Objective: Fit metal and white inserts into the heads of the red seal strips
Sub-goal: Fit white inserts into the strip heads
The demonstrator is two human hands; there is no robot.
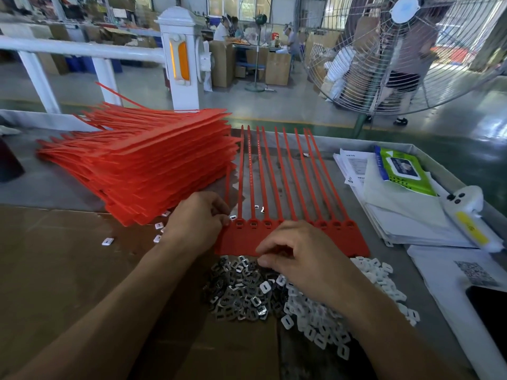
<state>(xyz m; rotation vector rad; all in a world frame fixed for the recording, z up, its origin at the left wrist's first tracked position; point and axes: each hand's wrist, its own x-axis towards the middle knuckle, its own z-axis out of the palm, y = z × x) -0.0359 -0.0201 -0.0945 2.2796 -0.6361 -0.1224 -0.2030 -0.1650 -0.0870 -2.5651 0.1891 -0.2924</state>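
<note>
**Insert fitting at the strip heads**

The left hand (199, 218), at frame centre, pinches a small white insert (233, 217) between curled fingertips at the leftmost head of the sheet of red seal strips (290, 239). The right hand (299, 259) has curled fingers over the sheet's lower edge; whether they grip a part cannot be told. The sheet lies flat, tails running toward the upper frame. Below it lie the metal inserts (236, 294) and, lower right, the white inserts (315, 325). A stack of red strips (142, 165) sits at left; a wipes pack (403, 171) at right.
</note>
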